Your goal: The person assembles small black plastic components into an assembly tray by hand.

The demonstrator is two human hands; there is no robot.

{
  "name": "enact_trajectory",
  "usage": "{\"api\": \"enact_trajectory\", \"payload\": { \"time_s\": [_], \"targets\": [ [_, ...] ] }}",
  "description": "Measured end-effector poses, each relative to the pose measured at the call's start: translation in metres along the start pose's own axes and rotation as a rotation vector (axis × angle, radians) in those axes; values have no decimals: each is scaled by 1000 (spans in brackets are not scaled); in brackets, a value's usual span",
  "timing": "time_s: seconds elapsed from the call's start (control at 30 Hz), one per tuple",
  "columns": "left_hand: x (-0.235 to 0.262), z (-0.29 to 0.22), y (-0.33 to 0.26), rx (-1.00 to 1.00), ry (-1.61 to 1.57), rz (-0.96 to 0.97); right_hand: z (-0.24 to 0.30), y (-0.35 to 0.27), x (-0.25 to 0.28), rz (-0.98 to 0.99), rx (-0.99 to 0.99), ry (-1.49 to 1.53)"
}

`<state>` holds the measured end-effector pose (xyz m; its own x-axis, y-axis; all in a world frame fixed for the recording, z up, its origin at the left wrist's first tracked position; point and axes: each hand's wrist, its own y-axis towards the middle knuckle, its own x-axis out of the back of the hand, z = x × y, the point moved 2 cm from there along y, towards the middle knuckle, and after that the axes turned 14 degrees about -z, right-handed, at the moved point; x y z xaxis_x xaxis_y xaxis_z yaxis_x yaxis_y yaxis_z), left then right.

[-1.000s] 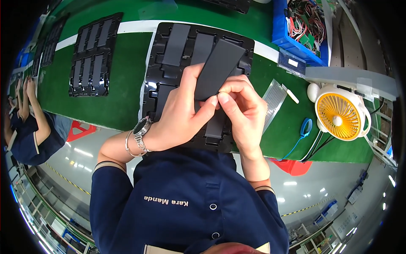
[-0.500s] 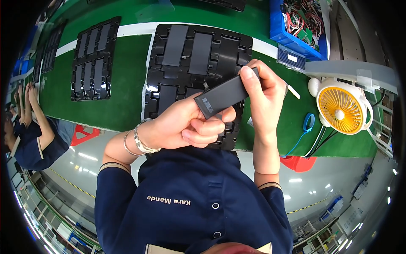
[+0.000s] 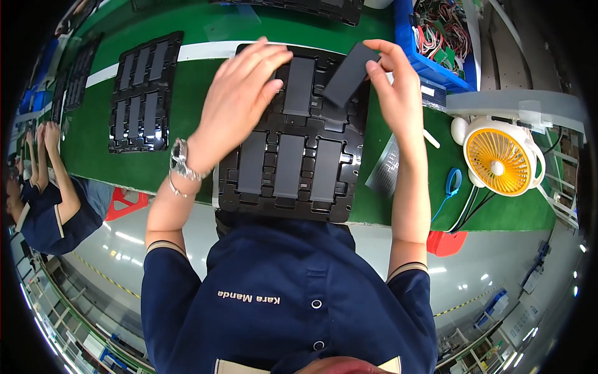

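Observation:
My right hand pinches a flat dark grey battery pack by its upper right corner. The pack is tilted above the far right slot of a black plastic tray, its lower end close to the tray. My left hand is open, fingers stretched out over the tray's far left slot, which it hides; whether it touches anything there I cannot tell. Another pack lies in the far middle slot. Along the near row lie three more: a left pack, a middle pack and a right pack.
A second filled tray lies to the left on the green table. At the far right stands a blue bin of wires and boards. A yellow-and-white fan, a blue strap and a printed clear bag lie right. A co-worker sits left.
My left hand has let go of the pack and moved up and left over the tray. The right hand has carried the pack up to the far right slot, turning it steeper.

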<state>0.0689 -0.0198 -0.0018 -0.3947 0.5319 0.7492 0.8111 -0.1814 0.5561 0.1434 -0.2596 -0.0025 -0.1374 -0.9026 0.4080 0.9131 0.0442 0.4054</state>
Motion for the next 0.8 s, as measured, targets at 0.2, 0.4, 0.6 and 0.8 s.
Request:
{"api": "enact_trajectory", "payload": {
  "time_s": [0.2, 0.4, 0.6, 0.8],
  "targets": [
    [-14, 26, -12, 16, 148, 79, -10, -5, -13, 183, 85, -106],
    [-13, 25, -14, 52, 141, 17, -9, -20, -19, -16, 220, -371],
    [-15, 34, -2, -25, 67, 61, -2, -25, -25, 52, 361, -431],
    [-10, 28, -11, 31, 46, 47, 12, -44, -23, 62, 401, -536]
  ]
}}
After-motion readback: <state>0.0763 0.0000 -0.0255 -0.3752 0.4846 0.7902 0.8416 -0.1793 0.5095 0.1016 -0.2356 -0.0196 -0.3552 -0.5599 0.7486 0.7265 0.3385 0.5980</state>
